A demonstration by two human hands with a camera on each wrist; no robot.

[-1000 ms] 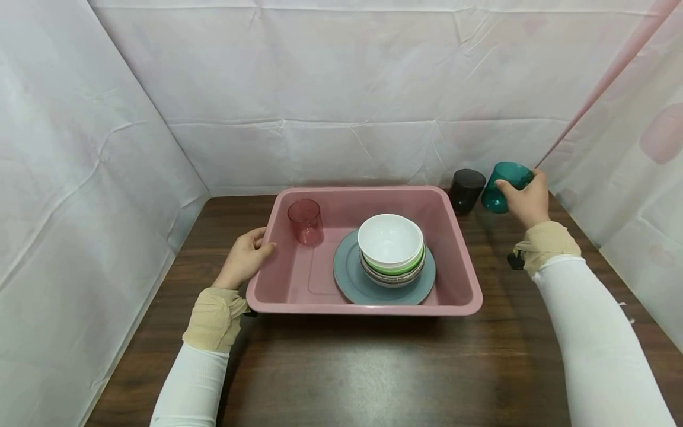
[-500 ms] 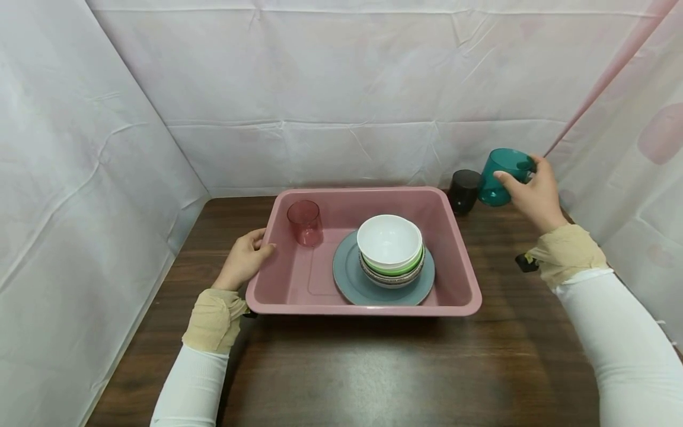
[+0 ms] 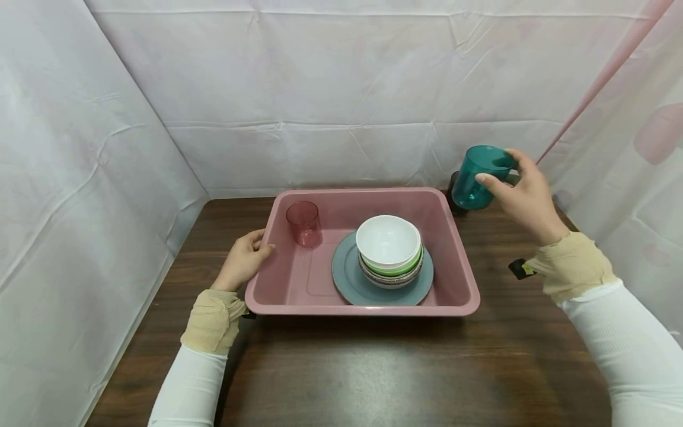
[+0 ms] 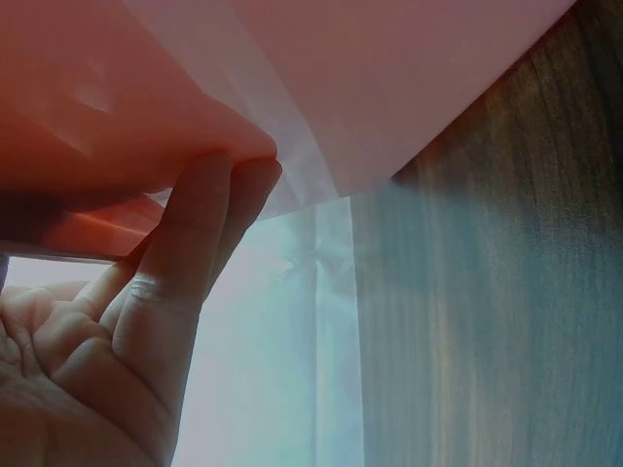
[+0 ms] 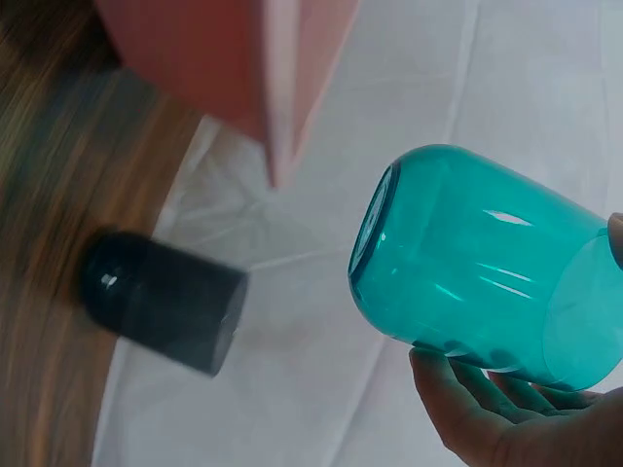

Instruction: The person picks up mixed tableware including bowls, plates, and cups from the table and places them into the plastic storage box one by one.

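Observation:
My right hand (image 3: 525,193) holds a teal see-through cup (image 5: 477,263) near its rim, thumb on one side and fingers on the other. The cup is raised off the table and slightly tilted, overlapping a black cup (image 5: 165,297) in the head view. My left hand (image 3: 242,259) grips the left rim of a pink basin (image 3: 363,309), the thumb over the edge and fingers underneath, as the left wrist view shows. Inside the basin, a red see-through cup (image 3: 304,225) stands at the back left. A stack of bowls (image 3: 388,243), white on top, rests on a grey-blue plate (image 3: 347,273).
The basin stands on a dark wooden table (image 3: 373,367). White sheeting (image 3: 347,89) closes off the back and both sides. The black cup stands just beyond the basin's back right corner, mostly hidden in the head view.
My right hand has lifted the teal cup off the table and carried it left, in front of the black cup. My left hand has stayed on the basin's rim.

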